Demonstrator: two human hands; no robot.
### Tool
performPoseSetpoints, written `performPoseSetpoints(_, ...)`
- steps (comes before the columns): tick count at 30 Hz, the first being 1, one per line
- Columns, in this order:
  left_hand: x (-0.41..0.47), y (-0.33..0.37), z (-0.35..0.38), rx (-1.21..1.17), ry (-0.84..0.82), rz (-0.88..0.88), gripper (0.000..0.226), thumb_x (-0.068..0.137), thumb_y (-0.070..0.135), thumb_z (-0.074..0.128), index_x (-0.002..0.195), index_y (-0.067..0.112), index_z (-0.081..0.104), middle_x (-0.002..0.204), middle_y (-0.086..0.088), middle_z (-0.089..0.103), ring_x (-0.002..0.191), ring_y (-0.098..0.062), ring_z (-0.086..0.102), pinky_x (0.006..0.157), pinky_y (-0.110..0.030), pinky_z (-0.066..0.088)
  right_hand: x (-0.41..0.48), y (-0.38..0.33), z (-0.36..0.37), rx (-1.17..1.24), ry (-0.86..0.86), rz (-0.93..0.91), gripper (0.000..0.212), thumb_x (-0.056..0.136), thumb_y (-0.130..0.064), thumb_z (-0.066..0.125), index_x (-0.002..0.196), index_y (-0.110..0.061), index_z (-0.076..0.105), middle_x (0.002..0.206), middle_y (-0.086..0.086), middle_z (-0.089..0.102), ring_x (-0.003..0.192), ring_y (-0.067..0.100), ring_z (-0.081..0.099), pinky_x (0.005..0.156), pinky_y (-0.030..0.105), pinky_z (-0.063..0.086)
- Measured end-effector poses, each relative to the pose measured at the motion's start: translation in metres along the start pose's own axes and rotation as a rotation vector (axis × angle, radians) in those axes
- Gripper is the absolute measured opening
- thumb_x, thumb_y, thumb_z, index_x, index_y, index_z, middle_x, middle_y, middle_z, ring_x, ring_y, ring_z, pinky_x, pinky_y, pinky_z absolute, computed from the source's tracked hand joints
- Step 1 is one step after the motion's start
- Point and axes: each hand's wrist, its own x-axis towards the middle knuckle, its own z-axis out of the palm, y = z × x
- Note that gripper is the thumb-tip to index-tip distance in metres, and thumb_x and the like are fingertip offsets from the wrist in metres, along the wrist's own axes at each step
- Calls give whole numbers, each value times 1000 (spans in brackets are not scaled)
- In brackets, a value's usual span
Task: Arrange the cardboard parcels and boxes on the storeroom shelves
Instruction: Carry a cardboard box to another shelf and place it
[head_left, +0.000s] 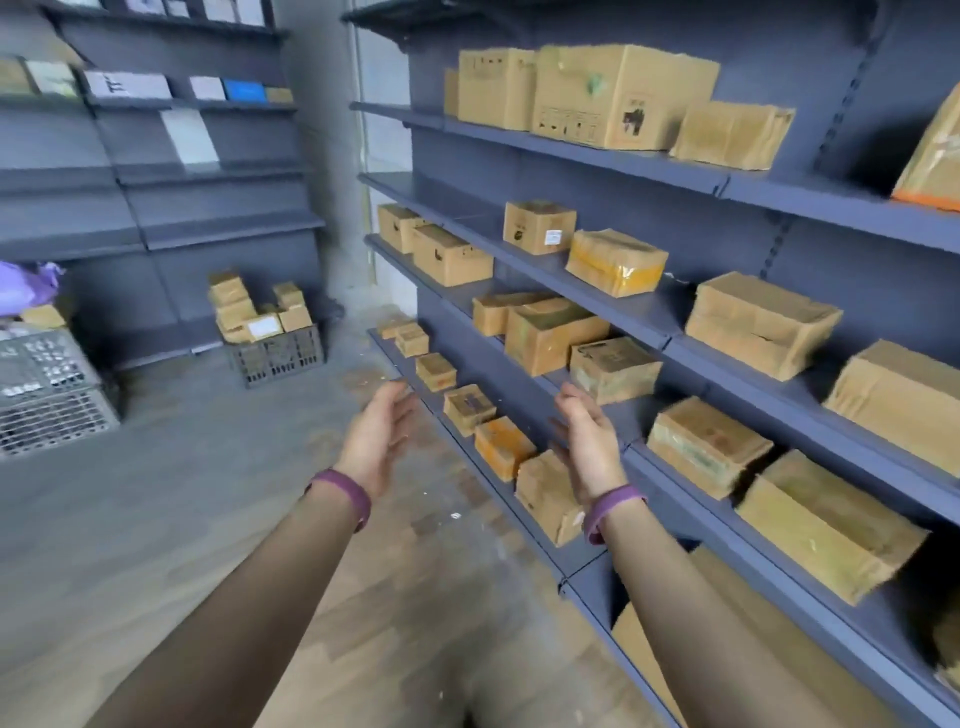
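I held both hands out in front of the shelves (467, 215) on my right, palms turned toward each other. My left hand (376, 439) was out over the floor, fingers loose and slightly bent, gripping nothing. My right hand (589, 449) was up in front of the lower shelves, fingers relaxed too, and empty. Each wrist wore a purple band (343, 493).

The cardboard boxes sat spread over the shelves. A big box (623, 96) stood on the upper shelf between two smaller ones. A shelf down, a small box (539, 227) stood just beside a parcel wrapped in yellow tape (615, 262). A row of little boxes (469, 408) ran along the lowest shelf, between my two hands as I saw it; neither hand touched them.

Well apart, on the floor by the far wall, a black crate (278, 356) held a heap of more boxes. A grey crate (49, 395) stood at the left edge.
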Motion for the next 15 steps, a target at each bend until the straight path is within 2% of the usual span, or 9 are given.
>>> performPoseSetpoints(3,36,17,-36,-19,112,18,34,100,43,46,129,26,55,135,2,58,131,-17,49,113,-39,31,44,5,55,-35,-117,30,39,98,-31,57,136,-24,57,118,-14,61,122,17,56,113,43,40)
performPoseSetpoints(6,78,34,-60,-31,192,47,41,102,43,44,138,25,51,140,1,56,136,-19,46,115,-40,30,94,5,108,4,-206,73,33,95,-31,61,127,-26,63,126,-1,65,122,19,58,112,44,41)
performPoseSetpoints(8,107,46,-72,-35,233,71,46,102,44,43,143,24,48,146,0,53,137,-19,45,116,-41,29,128,2,143,1,-272,104,24,94,-31,61,118,-30,66,124,8,65,120,22,59,106,41,45)
performPoseSetpoints(10,134,57,-83,-49,277,86,48,102,43,43,145,22,49,146,0,53,137,-19,46,117,-41,29,160,0,178,26,-344,126,27,96,-27,59,123,-29,63,117,-1,64,117,18,59,104,36,45)
performPoseSetpoints(12,157,67,-92,-62,320,90,46,102,43,43,144,23,50,145,0,54,134,-19,47,118,-42,29,190,1,209,32,-389,158,20,99,-23,56,117,-29,62,112,-7,62,115,18,57,105,36,44)
performPoseSetpoints(13,168,71,-98,-65,336,90,46,102,43,44,144,24,50,144,0,54,133,-18,47,118,-42,28,201,4,222,24,-408,169,19,99,-23,56,117,-28,61,114,-6,61,116,19,56,104,36,44)
performPoseSetpoints(15,189,77,-108,-71,359,90,46,101,43,45,143,26,50,143,1,55,133,-18,47,119,-43,28,221,10,245,9,-460,177,31,101,-24,54,132,-25,56,125,-4,57,122,19,53,103,35,42)
